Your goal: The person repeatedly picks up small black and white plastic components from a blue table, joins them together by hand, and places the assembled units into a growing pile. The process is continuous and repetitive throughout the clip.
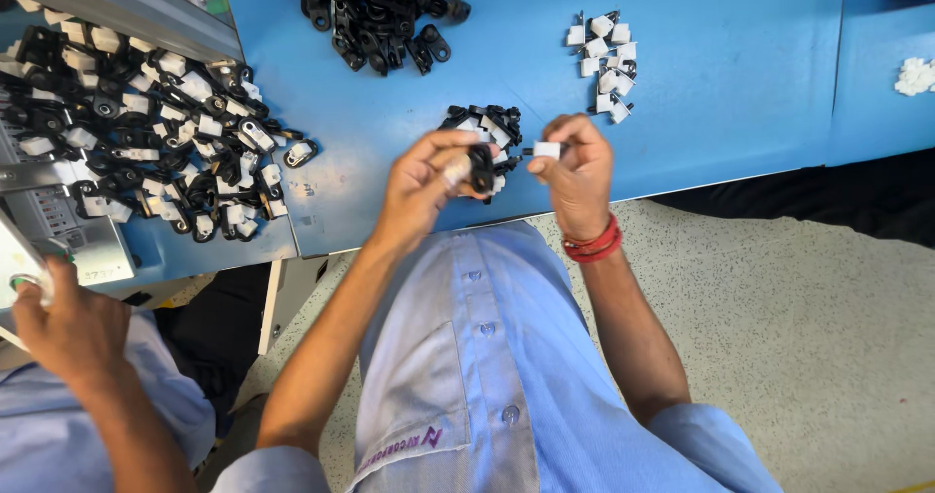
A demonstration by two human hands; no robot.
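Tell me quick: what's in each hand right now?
Left hand: closed on a black clip.
Right hand: closed on a small white piece.

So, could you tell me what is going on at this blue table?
A person in a blue shirt holds a small black clip in the left hand and a small white piece in the right hand, close together above the blue table. Piles of black clips, white pieces and joined black-and-white parts lie around. A co-worker's hand works at the left.
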